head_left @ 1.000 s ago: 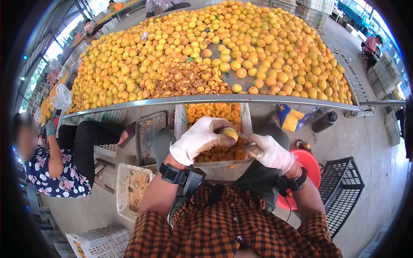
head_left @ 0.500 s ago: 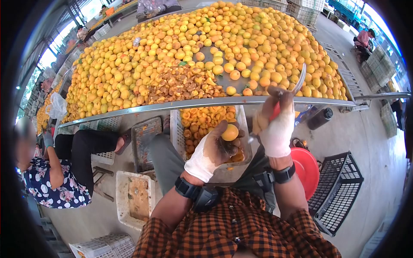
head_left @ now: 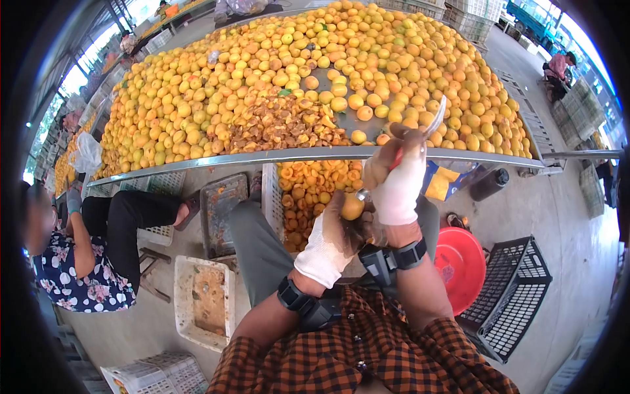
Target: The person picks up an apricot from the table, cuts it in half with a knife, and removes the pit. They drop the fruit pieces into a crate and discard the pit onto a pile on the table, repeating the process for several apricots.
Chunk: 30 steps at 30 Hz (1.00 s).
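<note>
My left hand (head_left: 335,240), in a white glove with a darkened palm, holds one whole orange-yellow fruit (head_left: 352,206) above a white crate (head_left: 272,197) of halved fruit (head_left: 308,190). My right hand (head_left: 398,177), also gloved, is wrapped round a red-handled tool; its curved blade (head_left: 436,118) points up and away, and a small metal end (head_left: 361,194) touches or nearly touches the fruit. Beyond the hands, a metal-edged table (head_left: 262,157) bears a heap of whole fruit (head_left: 197,98) and a brown pile of cut pieces (head_left: 282,125).
A seated co-worker (head_left: 85,262) is at the left. Near my legs are a dirty white crate (head_left: 226,289) and a dark tray (head_left: 209,197). At the right are a red basin (head_left: 459,262), a black crate (head_left: 512,295) and a dark bottle (head_left: 489,184).
My right hand has moved left and down, bringing the tool's lower end to the fruit. My left hand has shifted slightly right, still holding the fruit.
</note>
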Available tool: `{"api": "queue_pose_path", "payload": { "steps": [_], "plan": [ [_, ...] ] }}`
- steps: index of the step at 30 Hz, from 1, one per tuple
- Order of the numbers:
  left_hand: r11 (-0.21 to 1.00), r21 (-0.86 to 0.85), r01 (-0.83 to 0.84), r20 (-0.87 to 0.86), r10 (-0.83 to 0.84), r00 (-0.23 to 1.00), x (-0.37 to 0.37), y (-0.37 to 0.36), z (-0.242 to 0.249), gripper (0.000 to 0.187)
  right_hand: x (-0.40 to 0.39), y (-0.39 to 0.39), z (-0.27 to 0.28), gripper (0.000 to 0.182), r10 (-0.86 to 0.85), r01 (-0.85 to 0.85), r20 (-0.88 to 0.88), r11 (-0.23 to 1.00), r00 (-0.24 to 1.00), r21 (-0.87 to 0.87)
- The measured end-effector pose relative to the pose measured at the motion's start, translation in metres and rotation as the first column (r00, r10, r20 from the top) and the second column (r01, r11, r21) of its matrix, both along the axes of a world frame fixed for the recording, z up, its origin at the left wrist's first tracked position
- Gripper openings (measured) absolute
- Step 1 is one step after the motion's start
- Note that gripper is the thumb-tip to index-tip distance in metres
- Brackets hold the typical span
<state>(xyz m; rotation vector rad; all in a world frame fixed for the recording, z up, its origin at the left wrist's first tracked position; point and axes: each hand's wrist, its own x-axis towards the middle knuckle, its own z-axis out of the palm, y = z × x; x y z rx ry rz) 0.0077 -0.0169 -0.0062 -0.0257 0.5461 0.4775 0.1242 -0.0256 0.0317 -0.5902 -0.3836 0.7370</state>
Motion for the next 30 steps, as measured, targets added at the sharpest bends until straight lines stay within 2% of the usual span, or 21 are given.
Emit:
{"api": "queue_pose_path", "payload": {
  "steps": [1,2,4,6,9,11,13,15,16,17,19,20,22,24,25,26,27,28,29,30],
  "plan": [
    [1.0,-0.005,-0.003,-0.001,0.003,1.0,0.0,-0.002,-0.001,0.043,0.001,0.0,-0.001,0.033,0.051,-0.049,-0.027,0.996,0.998,0.075],
    [0.999,0.043,-0.03,-0.062,0.033,0.998,0.001,-0.004,-0.002,0.043,-0.002,0.0,-0.006,0.033,0.052,-0.049,-0.03,0.996,0.998,0.071],
    [0.994,0.102,-0.049,-0.114,0.061,0.992,0.003,-0.003,-0.004,0.044,-0.006,0.007,-0.014,0.031,-0.129,0.165,0.25,0.978,0.96,-0.128],
    [0.992,0.117,-0.041,-0.091,0.052,0.995,0.001,-0.008,-0.016,0.039,-0.012,0.008,-0.017,0.03,-0.12,0.16,0.283,0.98,0.951,-0.122],
    [0.992,0.104,-0.071,-0.079,0.08,0.994,-0.002,-0.006,-0.026,0.04,-0.016,0.003,-0.009,0.03,-0.006,0.002,-0.036,0.994,0.999,-0.113],
    [0.989,0.118,-0.093,-0.091,0.104,0.99,-0.002,-0.002,-0.031,0.041,-0.016,0.005,-0.01,0.031,-0.006,0.003,-0.023,0.993,1.0,-0.116],
    [0.994,0.095,-0.05,0.028,0.048,0.998,-0.005,0.001,-0.03,0.037,-0.015,0.006,-0.014,0.033,-0.009,0.007,-0.01,0.993,1.0,-0.119],
    [0.99,0.143,0.008,-0.008,-0.007,1.0,-0.012,0.004,-0.011,0.034,-0.005,0.006,-0.015,0.034,0.077,-0.076,-0.181,0.997,0.98,0.013],
    [0.981,0.183,0.067,-0.05,-0.058,0.997,-0.016,0.006,-0.002,0.03,0.0,0.005,-0.011,0.034,0.075,-0.075,-0.182,0.997,0.98,0.011],
    [0.957,0.249,0.147,-0.03,-0.144,0.989,-0.023,0.011,-0.001,0.026,0.004,0.004,-0.006,0.034,0.173,-0.171,-0.204,0.985,0.964,0.024],
    [0.955,0.259,0.147,-0.038,-0.142,0.989,-0.022,0.017,0.001,0.025,0.011,-0.002,-0.004,0.029,0.386,-0.377,-0.194,0.923,0.902,0.084],
    [0.951,0.273,0.142,-0.043,-0.136,0.99,-0.021,0.019,0.002,0.025,0.011,-0.001,-0.003,0.029,0.393,-0.383,-0.192,0.92,0.899,0.087],
    [0.922,0.339,0.186,-0.041,-0.183,0.982,-0.018,0.017,0.001,0.026,0.011,-0.003,-0.002,0.026,0.336,-0.348,-0.097,0.924,0.937,-0.161],
    [0.925,0.373,0.079,-0.017,-0.078,0.997,-0.009,0.018,-0.003,0.029,0.012,-0.002,-0.005,0.022,0.281,-0.296,-0.121,0.947,0.952,-0.128],
    [0.913,0.405,0.037,-0.041,-0.022,0.999,-0.005,0.019,-0.005,0.028,0.012,0.001,-0.008,0.021,0.182,-0.203,-0.162,0.971,0.97,-0.127],
    [0.91,0.413,0.046,-0.036,-0.034,0.999,-0.001,0.017,-0.008,0.028,0.011,0.004,-0.013,0.02,0.08,-0.108,-0.204,0.986,0.976,-0.128],
    [0.897,0.441,-0.037,-0.111,0.095,0.989,0.006,0.013,-0.011,0.028,0.006,0.01,-0.017,0.018,0.014,-0.038,-0.198,0.992,0.98,-0.12],
    [0.871,0.477,-0.117,-0.178,0.226,0.958,0.012,0.008,-0.011,0.027,0.004,0.014,-0.019,0.017,-0.023,-0.009,-0.18,0.984,0.983,-0.178],
    [0.855,0.482,-0.191,-0.157,0.298,0.942,0.015,0.002,-0.009,0.025,0.003,0.015,-0.02,0.017,-0.009,-0.016,-0.141,0.985,0.99,-0.17],
    [0.854,0.486,-0.185,-0.153,0.292,0.944,0.017,0.003,-0.007,0.025,0.003,0.014,-0.022,0.017,0.009,-0.026,-0.103,0.985,0.995,-0.169]
  ]
}}
